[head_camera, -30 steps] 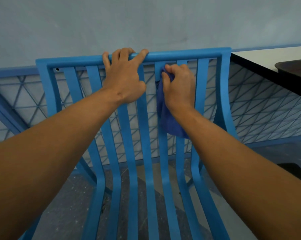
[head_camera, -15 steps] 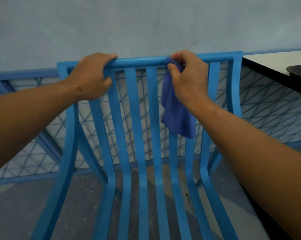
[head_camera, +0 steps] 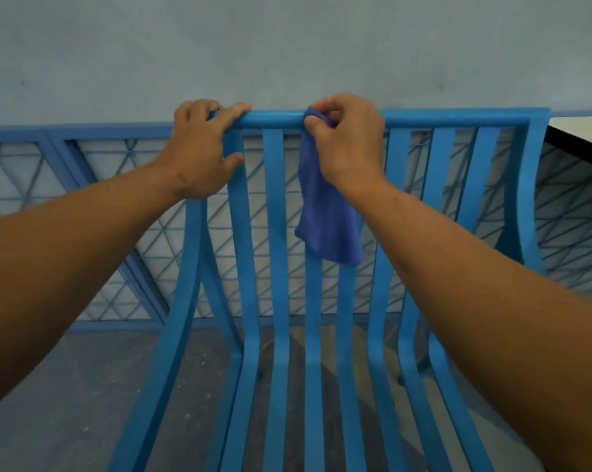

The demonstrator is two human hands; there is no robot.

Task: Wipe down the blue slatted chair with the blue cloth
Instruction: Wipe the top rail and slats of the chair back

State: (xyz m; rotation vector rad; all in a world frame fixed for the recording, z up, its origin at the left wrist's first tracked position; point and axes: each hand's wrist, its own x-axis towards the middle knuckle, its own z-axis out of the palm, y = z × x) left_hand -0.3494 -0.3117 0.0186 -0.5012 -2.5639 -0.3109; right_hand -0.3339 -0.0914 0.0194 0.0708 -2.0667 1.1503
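The blue slatted chair (head_camera: 277, 233) fills the middle of the view, its backrest facing me and its top rail running left to right. My left hand (head_camera: 199, 151) grips the top rail near its left corner, fingers curled over the bar. My right hand (head_camera: 349, 144) pinches the blue cloth (head_camera: 328, 219) against the top rail near its middle. The rest of the cloth hangs down in front of the slats below that hand.
A pale wall stands close behind the chair, with a blue-framed lattice panel (head_camera: 83, 172) along its base. A white table with a dark edge (head_camera: 580, 137) juts in at the right, next to the chair's right post. Grey speckled floor (head_camera: 83, 386) lies below.
My right hand has risen from a slat to the top rail with the cloth. My left hand shifted left along the rail and still grips it. The view has shifted.
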